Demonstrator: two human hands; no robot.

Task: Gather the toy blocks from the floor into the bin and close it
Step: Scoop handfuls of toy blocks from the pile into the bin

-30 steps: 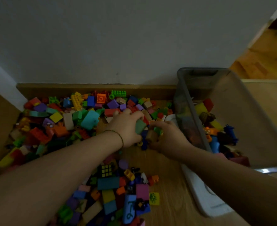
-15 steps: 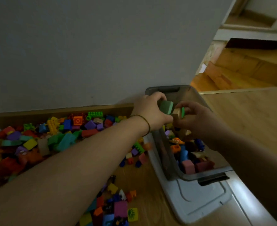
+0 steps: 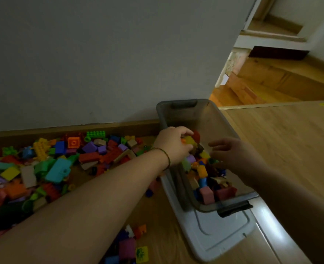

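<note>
Blocks of coloured plastic, studded toy bricks in red, green, yellow, purple, orange and teal (image 3: 62, 162), lie heaped on the wooden floor (image 3: 283, 141) along the skirting board (image 3: 66, 131) at the foot of the grey wall (image 3: 100, 54). A smaller scatter of toy bricks (image 3: 130, 244) sits at the floor's near edge. To the right of the heap stands the smoky translucent plastic bin (image 3: 160, 115), a long open box with dark latch handles at both ends. Its far end is against the wall. It rests on its pale grey flat lid (image 3: 224, 239), which juts out at the near end. Mixed bricks (image 3: 205, 180) cover the bottom of the bin, well below the rim.

Both forearms reach forward from the near side. The left hand (image 3: 173, 144), with a thin cord bracelet (image 3: 167, 158) on its wrist, hangs over the bin's left rim, knuckles up and fingers curled. A small orange piece (image 3: 183, 141) shows between thumb and fingers, and a yellow brick (image 3: 190, 140) lies at the fingertips. Whether either is gripped cannot be told. The right hand (image 3: 231, 153) hovers inside the bin above the bricks, fingers loosely spread and pointing left, holding nothing.
</note>
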